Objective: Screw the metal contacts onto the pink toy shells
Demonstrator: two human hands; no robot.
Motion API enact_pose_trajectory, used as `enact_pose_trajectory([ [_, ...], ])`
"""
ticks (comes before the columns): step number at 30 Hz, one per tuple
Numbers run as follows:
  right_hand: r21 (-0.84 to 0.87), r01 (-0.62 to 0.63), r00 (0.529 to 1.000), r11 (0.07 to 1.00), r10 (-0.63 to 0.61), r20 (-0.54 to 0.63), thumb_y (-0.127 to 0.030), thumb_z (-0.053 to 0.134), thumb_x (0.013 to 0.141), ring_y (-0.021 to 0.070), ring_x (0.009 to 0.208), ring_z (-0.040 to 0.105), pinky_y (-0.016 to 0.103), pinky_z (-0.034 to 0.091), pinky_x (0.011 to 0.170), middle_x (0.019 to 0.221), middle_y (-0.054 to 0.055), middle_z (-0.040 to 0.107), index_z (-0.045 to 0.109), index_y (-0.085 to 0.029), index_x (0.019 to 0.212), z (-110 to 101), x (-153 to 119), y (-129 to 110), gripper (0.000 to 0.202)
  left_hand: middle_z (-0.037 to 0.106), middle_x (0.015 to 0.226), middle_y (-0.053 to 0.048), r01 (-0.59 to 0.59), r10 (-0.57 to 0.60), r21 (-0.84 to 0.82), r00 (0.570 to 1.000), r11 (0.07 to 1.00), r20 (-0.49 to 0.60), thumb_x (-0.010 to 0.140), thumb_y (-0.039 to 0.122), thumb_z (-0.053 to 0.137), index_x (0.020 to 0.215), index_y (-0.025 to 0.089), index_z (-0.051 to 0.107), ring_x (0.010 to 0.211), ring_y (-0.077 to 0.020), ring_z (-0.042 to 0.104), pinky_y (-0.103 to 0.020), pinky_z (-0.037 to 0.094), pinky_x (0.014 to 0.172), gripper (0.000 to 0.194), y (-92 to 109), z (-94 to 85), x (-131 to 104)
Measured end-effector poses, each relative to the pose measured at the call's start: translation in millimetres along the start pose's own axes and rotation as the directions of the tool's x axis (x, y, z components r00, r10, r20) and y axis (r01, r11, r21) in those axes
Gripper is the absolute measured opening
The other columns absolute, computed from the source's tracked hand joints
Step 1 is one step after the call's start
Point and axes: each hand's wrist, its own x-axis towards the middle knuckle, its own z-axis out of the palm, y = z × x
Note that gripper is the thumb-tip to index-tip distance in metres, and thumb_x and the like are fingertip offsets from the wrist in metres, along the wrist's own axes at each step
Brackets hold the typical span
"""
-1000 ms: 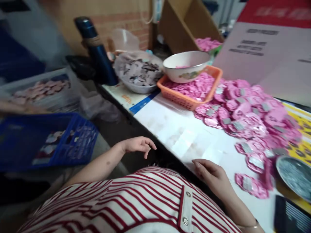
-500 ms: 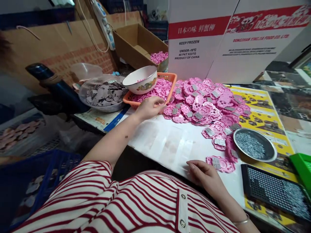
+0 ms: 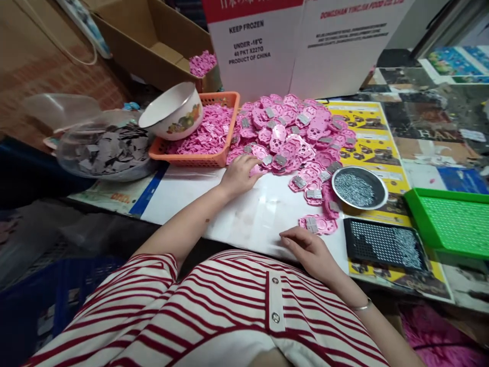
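My left hand (image 3: 240, 176) reaches to the near left edge of a heap of pink plastic pieces (image 3: 284, 137), many with grey metal plates. Its fingers are bent over a pink piece at the heap's edge; whether they grip it is hidden. My right hand (image 3: 307, 250) hovers at the table's front edge, fingers loosely curled and a little apart, with nothing visible in them. Just beyond it lies a single pink piece with a grey plate (image 3: 318, 225). An orange basket (image 3: 234, 122) of small pink parts stands behind my left hand, with a flowered white bowl (image 3: 171, 112) tilted on it.
On the right are a metal bowl of small silvery parts (image 3: 355, 187), a black perforated tray (image 3: 385, 244) and a green tray (image 3: 451, 219). A clear bowl of grey pieces (image 3: 110, 153) stands left. Behind stand a white carton (image 3: 260, 71) and an open brown box (image 3: 153, 46).
The view has shifted down and to the right. My left hand has moved from beside the orange basket's front corner to the heap's near edge. My right hand has hardly changed.
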Motion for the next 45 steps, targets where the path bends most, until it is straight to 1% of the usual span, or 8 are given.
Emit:
enact_pose_trajectory([
  [8, -0.012, -0.021, 0.995, 1.0, 0.019, -0.098, -0.044, 0.06, 0.09, 0.0173, 0.082, 0.065, 0.029, 0.053, 0.075, 0.09, 0.006, 0.072, 0.073, -0.02, 0.096, -13, -35, -7, 0.027, 0.062, 0.124, -0.021, 0.188, -0.182, 0.165, 0.982, 0.968, -0.055, 0.079, 0.043, 0.077, 0.138, 0.011, 0.052, 0.121, -0.0395, 0.051, -0.052, 0.032, 0.11, 0.072, 37, 46.8, 54],
  [17, 0.03, -0.057, 0.992, 0.998, 0.06, -0.107, -0.045, 0.06, 0.09, 0.0183, 0.082, 0.065, 0.03, 0.053, 0.075, 0.091, 0.006, 0.072, 0.072, -0.019, 0.097, -16, -44, 1, 0.03, 0.063, 0.121, -0.021, 0.303, -0.3, 0.15, 0.953, 0.941, -0.038, 0.071, 0.035, 0.083, 0.14, 0.014, 0.049, 0.118, -0.0421, 0.05, -0.056, 0.035, 0.105, 0.08, 41, 66.0, 62],
  [21, -0.009, -0.015, 0.99, 1.0, 0.013, -0.137, -0.04, 0.06, 0.091, 0.0167, 0.08, 0.065, 0.028, 0.053, 0.075, 0.089, 0.005, 0.072, 0.072, -0.019, 0.096, -18, -46, -1, 0.025, 0.063, 0.12, -0.019, 0.288, -0.283, 0.141, 0.958, 0.947, -0.054, 0.073, 0.037, 0.082, 0.142, 0.015, 0.047, 0.116, -0.0382, 0.052, -0.052, 0.036, 0.104, 0.081, 39, 54.3, 55],
  [26, -0.195, 0.12, 0.961, 0.974, -0.163, -0.223, -0.035, 0.057, 0.094, 0.0158, 0.079, 0.066, 0.027, 0.051, 0.07, 0.089, 0.005, 0.071, 0.07, -0.019, 0.099, -25, -55, 4, 0.022, 0.064, 0.119, -0.015, 0.228, -0.249, 0.314, 0.968, 0.922, 0.026, 0.082, 0.047, 0.074, 0.145, 0.016, 0.041, 0.116, -0.0334, 0.052, -0.049, 0.036, 0.103, 0.078, 44, 30.3, 35],
  [32, -0.617, 0.099, 0.858, 0.781, -0.381, -0.344, -0.029, 0.056, 0.096, 0.0172, 0.079, 0.065, 0.029, 0.049, 0.069, 0.089, 0.007, 0.069, 0.068, -0.014, 0.105, -41, -61, 5, 0.021, 0.066, 0.118, -0.013, 0.137, -0.204, 0.399, 0.97, 0.907, 0.132, 0.082, 0.052, 0.069, 0.138, 0.019, 0.05, 0.113, -0.0349, 0.055, -0.046, 0.038, 0.099, 0.067, 46, 16.0, -16],
  [37, -0.754, 0.033, 0.847, 0.656, -0.419, -0.327, -0.029, 0.056, 0.096, 0.0176, 0.078, 0.065, 0.029, 0.049, 0.068, 0.089, 0.006, 0.069, 0.068, -0.013, 0.107, -47, -59, 2, 0.023, 0.067, 0.114, -0.013, 0.127, -0.211, 0.402, 0.962, 0.907, 0.171, 0.082, 0.052, 0.067, 0.135, 0.018, 0.055, 0.11, -0.0349, 0.056, -0.045, 0.038, 0.098, 0.064, 42, 16.9, -39],
  [41, -0.775, 0.106, 0.878, 0.623, -0.425, -0.222, -0.031, 0.055, 0.097, 0.0175, 0.079, 0.066, 0.028, 0.049, 0.067, 0.09, 0.006, 0.069, 0.068, -0.013, 0.107, -41, -56, 2, 0.023, 0.067, 0.116, -0.014, 0.084, -0.149, 0.357, 0.976, 0.93, 0.157, 0.082, 0.051, 0.068, 0.135, 0.018, 0.055, 0.112, -0.0338, 0.055, -0.044, 0.036, 0.1, 0.063, 46, 26.7, -16],
  [45, -0.792, 0.18, 0.869, 0.583, -0.471, -0.149, -0.034, 0.055, 0.097, 0.0178, 0.079, 0.068, 0.028, 0.05, 0.066, 0.094, 0.006, 0.071, 0.067, -0.015, 0.107, -38, -46, 0, 0.025, 0.066, 0.12, -0.016, 0.111, -0.121, 0.303, 0.993, 0.947, 0.015, 0.085, 0.055, 0.067, 0.14, 0.016, 0.05, 0.113, -0.0343, 0.055, -0.045, 0.036, 0.1, 0.069, 55, 29.9, 45],
])
